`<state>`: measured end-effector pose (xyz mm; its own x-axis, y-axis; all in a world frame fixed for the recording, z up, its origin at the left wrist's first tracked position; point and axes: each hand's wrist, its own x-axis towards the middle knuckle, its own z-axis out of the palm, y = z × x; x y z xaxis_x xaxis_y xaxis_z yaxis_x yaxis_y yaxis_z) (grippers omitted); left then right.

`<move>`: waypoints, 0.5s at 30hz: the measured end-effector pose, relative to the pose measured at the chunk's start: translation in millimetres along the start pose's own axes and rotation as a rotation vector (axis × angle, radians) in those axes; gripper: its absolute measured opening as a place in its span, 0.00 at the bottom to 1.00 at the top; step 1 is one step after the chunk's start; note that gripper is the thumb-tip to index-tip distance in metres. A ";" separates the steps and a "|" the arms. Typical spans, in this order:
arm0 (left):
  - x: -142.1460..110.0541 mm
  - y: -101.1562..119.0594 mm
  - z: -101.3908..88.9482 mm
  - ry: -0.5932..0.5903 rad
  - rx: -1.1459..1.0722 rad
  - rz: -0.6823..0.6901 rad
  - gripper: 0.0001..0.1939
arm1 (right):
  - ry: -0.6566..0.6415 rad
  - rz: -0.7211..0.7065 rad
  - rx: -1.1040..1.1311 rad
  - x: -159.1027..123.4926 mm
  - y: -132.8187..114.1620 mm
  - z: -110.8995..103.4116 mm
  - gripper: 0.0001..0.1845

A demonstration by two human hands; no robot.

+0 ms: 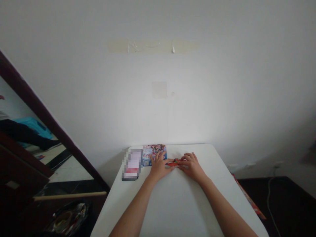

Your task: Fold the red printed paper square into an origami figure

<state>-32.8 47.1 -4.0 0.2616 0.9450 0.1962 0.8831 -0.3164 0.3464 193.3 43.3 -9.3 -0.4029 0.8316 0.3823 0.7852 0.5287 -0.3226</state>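
Between both hands, near the far end of the white table [170, 200], lies a small flat red piece with dark and pale print [174, 162], perhaps paper or card. My left hand [159, 166] pins its left end with the thumb side, while the other fingers reach over the edge of a colourful printed booklet [149, 153]. At the right end of the red piece, the thumb and fingers of my right hand [190, 164] are closed on it, with the upper fingers bent. Fingers hide part of the red piece.
A blurred-out phone [132, 164] lies left of the booklet. The white wall [222, 82] meets the table's far edge. On the left lean a dark-framed mirror [44, 108] and, below it, a bag-lined bin [69, 217]. A cable [269, 194] hangs at right.
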 end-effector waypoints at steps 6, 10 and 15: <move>0.4 1.0 4.0 0.089 -0.020 0.054 0.16 | 0.004 -0.035 0.047 2.1 4.4 8.1 0.09; 0.6 1.4 5.5 0.112 -0.049 0.077 0.11 | 0.008 -0.017 0.096 2.2 5.3 9.6 0.08; 0.5 3.0 4.1 0.102 -0.082 0.049 0.12 | -0.004 0.013 0.119 2.0 3.0 8.0 0.08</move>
<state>-28.5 46.9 -6.7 0.2594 0.9161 0.3057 0.8342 -0.3720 0.4070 191.2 47.9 -16.5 -0.3953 0.8391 0.3737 0.7291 0.5341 -0.4280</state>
